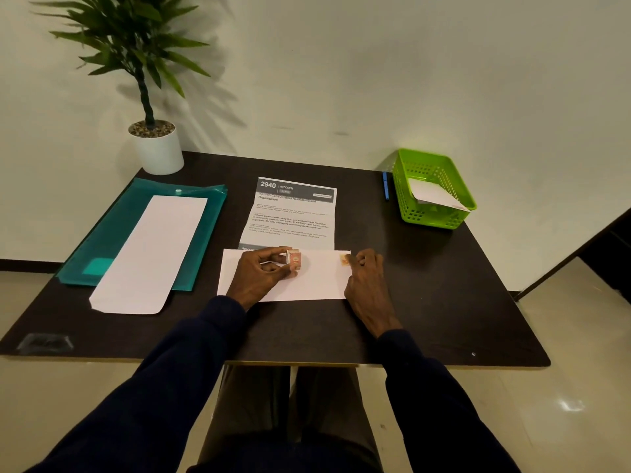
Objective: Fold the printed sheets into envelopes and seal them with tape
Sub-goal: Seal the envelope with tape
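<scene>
A white envelope (317, 279) lies flat at the table's near middle. My left hand (261, 273) rests on its left part and pinches a small reddish-orange stamp booklet or pad (294, 259) between thumb and fingers. My right hand (367, 274) presses its fingertips on a small orange stamp-like sticker (344, 260) at the envelope's upper right corner. Just behind the envelope lies a printed sheet (293, 216) headed "2940", its lower edge tucked under the envelope. No tape is in view.
A long white envelope (150, 254) lies on a teal plastic folder (112, 233) at the left. A potted plant (158, 148) stands at the back left. A green basket (403, 199) holding a white envelope sits back right, a blue pen (386, 186) beside it.
</scene>
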